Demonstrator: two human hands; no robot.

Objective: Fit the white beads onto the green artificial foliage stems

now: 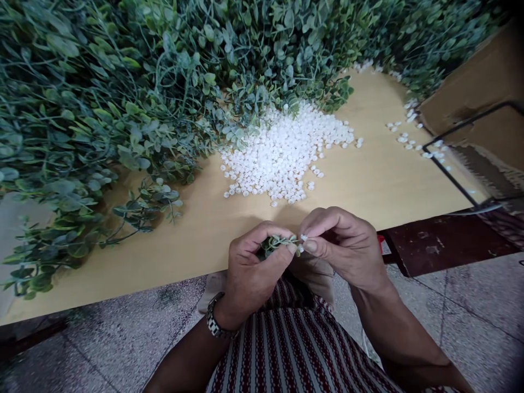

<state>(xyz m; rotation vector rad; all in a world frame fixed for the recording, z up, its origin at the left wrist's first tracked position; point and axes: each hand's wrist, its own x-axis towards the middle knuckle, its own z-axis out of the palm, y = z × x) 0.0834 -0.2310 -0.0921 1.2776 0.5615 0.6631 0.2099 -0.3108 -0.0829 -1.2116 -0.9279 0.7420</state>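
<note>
My left hand is closed around a small green leafy sprig, thumb on top, with the stem end pointing right. At that end my right hand pinches a small white bead-like piece between thumb and forefinger. The piece touches or nearly touches the stem; which of these I cannot tell. A second white bit shows just below it. Beyond both hands, a loose heap of the same small white pieces lies on the light wooden tabletop.
A large mass of artificial greenery covers the back and left of the table, and a few sprigs trail forward. At right are scattered white pieces, a black metal frame and torn cardboard. A dark red surface lies lower.
</note>
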